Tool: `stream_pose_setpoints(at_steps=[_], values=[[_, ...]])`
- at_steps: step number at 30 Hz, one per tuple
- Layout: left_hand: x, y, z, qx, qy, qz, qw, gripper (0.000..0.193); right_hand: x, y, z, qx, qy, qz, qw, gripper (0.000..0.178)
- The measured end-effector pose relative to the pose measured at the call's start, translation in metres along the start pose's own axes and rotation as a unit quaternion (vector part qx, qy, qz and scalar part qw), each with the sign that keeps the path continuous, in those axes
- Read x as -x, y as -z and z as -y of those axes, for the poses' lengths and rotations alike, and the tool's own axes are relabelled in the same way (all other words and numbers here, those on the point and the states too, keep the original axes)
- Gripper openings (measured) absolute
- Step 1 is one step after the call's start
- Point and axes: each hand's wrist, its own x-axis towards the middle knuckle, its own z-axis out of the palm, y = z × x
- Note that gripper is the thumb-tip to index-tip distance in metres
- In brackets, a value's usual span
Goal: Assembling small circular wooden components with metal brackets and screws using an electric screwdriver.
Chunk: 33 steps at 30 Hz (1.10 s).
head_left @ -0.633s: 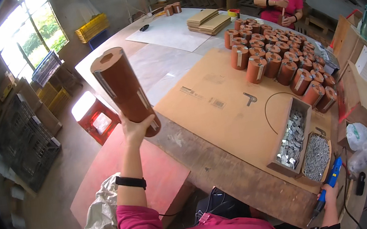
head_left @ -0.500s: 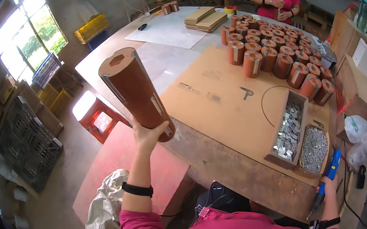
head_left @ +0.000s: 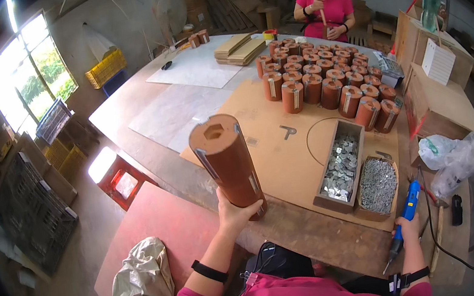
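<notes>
My left hand (head_left: 235,214) is wrapped round the lower part of a tall reddish-brown cylinder (head_left: 229,167). It leans a little to the left over the table's near edge, with a six-sided recess in its top and metal strips on its side. At the far right my right hand (head_left: 407,230) grips a blue electric screwdriver (head_left: 410,200), its tip pointing down towards me. Between the hands stand a wooden box (head_left: 332,204) of flat metal pieces (head_left: 341,169) and a tray of silver screws (head_left: 377,186).
Many shorter brown cylinders (head_left: 312,89) stand in rows on the table (head_left: 137,95). Stacked boards (head_left: 239,49) lie behind. A co-worker (head_left: 326,6) handles a cylinder at the far side. A red stool (head_left: 122,180), a pale sack (head_left: 141,285) and plastic bags (head_left: 459,157) are nearby.
My left hand has brought the tall cylinder down and to the right. The screwdriver stays in my right hand. The co-worker has raised one hand, holding a stick-like thing. The whole view has shifted.
</notes>
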Motion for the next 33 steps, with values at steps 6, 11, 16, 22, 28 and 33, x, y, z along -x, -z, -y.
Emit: stream_pose_setpoints(at_steps=[6,11,16,22,28,33], values=[[0.003,-0.008,0.0,-0.053,0.001,-0.02,0.998,0.078,0.004,0.001,0.002,-0.013,-0.007,0.016,1.0,0.042],[-0.002,-0.006,0.008,-0.044,0.026,-0.015,0.999,0.082,0.009,0.001,0.004,-0.044,-0.004,0.018,0.999,0.044],[0.0,-0.004,0.02,-0.021,0.018,0.018,0.999,0.09,0.008,0.004,-0.001,-0.05,-0.006,0.013,0.999,0.046],[-0.032,0.02,-0.016,0.092,-0.187,-0.002,0.978,0.103,0.007,0.004,-0.001,-0.076,-0.004,0.014,0.997,0.044],[-0.069,0.044,-0.108,0.046,-0.141,0.035,0.988,0.113,0.007,0.005,-0.001,-0.088,-0.004,0.019,0.996,0.042],[-0.077,0.051,-0.129,0.039,-0.068,0.088,0.993,0.097,0.005,0.005,-0.005,-0.095,0.008,0.023,0.995,0.042]])
